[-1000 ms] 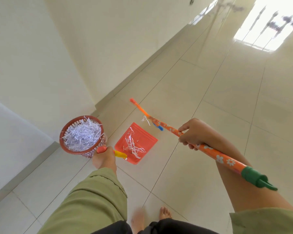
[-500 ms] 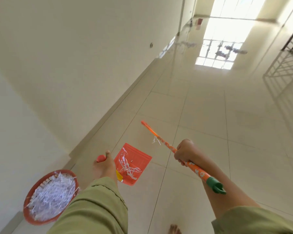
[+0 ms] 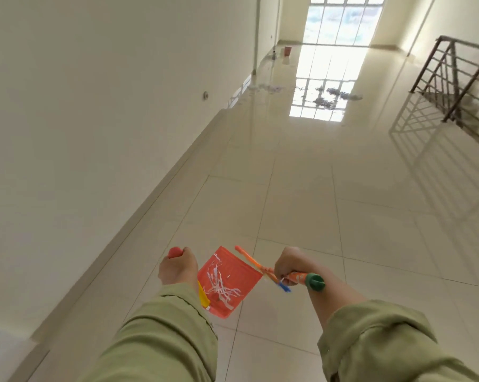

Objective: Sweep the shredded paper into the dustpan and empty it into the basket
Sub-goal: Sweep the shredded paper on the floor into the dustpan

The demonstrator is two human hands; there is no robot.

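— What is the head camera showing down by the hands?

— The left hand (image 3: 177,268) is curling round the red-tipped handle (image 3: 175,252) of an orange dustpan (image 3: 230,282), holding it up off the tiled floor (image 3: 315,202). A yellow section of that handle (image 3: 203,297) is peeking out beside the olive sleeve (image 3: 161,337).

— And the shredded paper?

— A thin tangle of white shredded paper (image 3: 220,286) is lying in the dustpan's tray, mostly toward the handle end. Further scraps (image 3: 332,96) are lying far down the corridor on the floor, near the bright window reflection.

— What is the right hand doing?

— The right hand (image 3: 290,267) is gripping an orange flower-printed broom handle (image 3: 297,277) close to its green end cap (image 3: 315,282), fingers wrapped round it. The stick (image 3: 249,257) is crossing over the dustpan's far corner; blue bits (image 3: 283,287) and a paper strip are hanging from it just below the hand.

— Is the basket showing?

— I cannot see it. A cream wall (image 3: 95,106) is running along the left, a metal stair railing (image 3: 453,78) is standing on the right, and a small red container (image 3: 287,51) is sitting at the far end below the window (image 3: 343,20).
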